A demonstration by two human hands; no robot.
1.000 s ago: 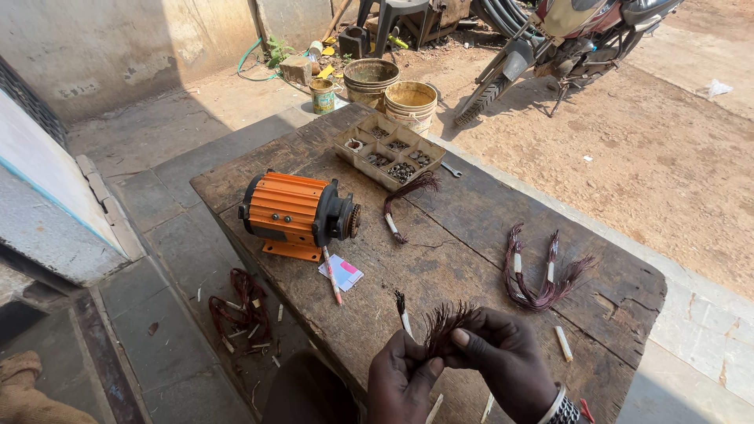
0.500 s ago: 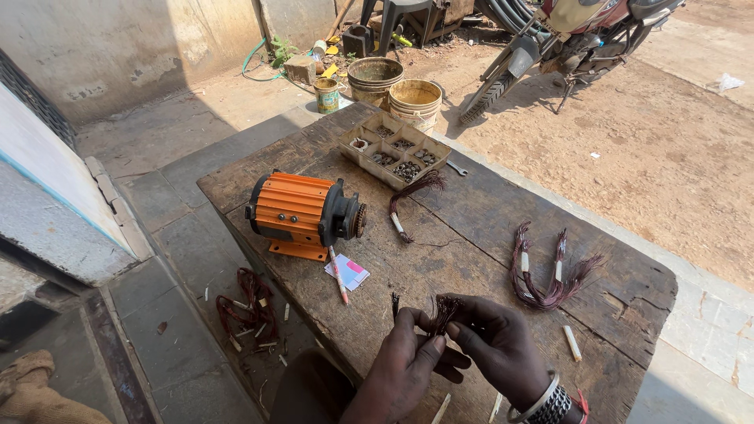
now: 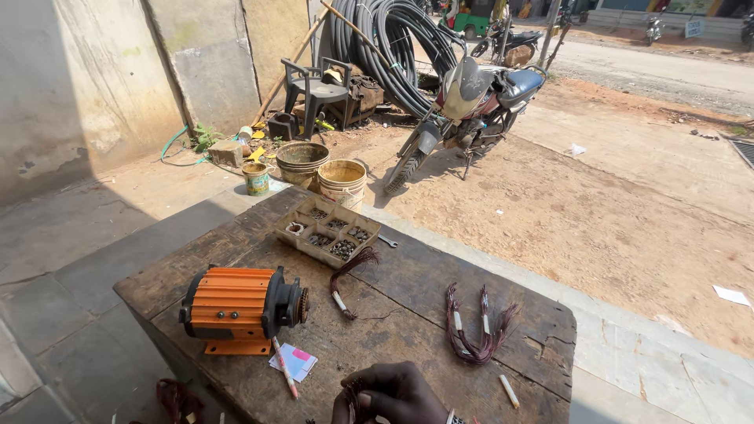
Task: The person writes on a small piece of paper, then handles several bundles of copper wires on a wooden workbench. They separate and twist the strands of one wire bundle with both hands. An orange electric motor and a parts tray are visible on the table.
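Bare wood lies open between the orange motor (image 3: 239, 308), the wire bundle (image 3: 476, 334) and the parts tray (image 3: 327, 232).

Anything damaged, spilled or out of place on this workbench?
Nothing is spilled. The wooden table is worn, with a cracked, chipped right edge. Loose wire bundles lie scattered, and more wire scraps sit on the ground beside it. The orange motor looks intact.

Single head view, high, tilted down and outward across wooden table (image 3: 440, 283); hands (image 3: 393, 396) cropped at bottom edge, motorcycle (image 3: 463, 102) far, upper centre.
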